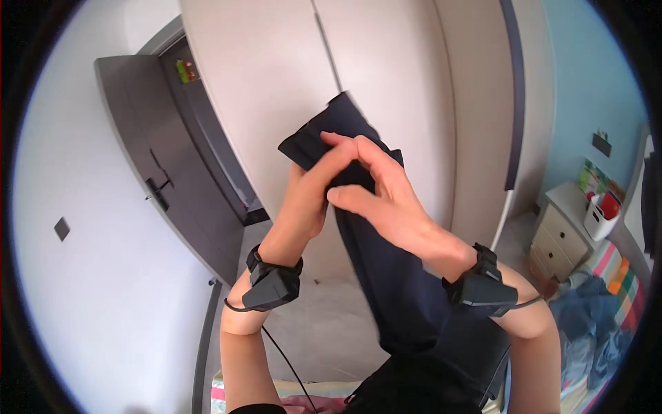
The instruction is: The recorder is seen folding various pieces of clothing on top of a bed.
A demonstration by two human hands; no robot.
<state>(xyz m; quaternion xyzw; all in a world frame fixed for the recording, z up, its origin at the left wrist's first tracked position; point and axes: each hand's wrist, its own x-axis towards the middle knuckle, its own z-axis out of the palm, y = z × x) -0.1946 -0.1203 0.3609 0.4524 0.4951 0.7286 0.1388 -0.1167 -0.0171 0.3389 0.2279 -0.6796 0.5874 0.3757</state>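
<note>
Fingers (379,162) at cloth (396,283) edge, wardrobe (393,69) seemingly apart

Striped bed (626,305) w/ blue denim (586,321), drawer cab. (560,233) w/ wht box (601,224)

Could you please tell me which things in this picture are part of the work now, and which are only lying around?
In use:
- dark navy garment, held up between the two hands
- left hand
- right hand

Lying around:
- blue denim clothing, on the striped bedding
- white storage box, on the drawer cabinet
</note>
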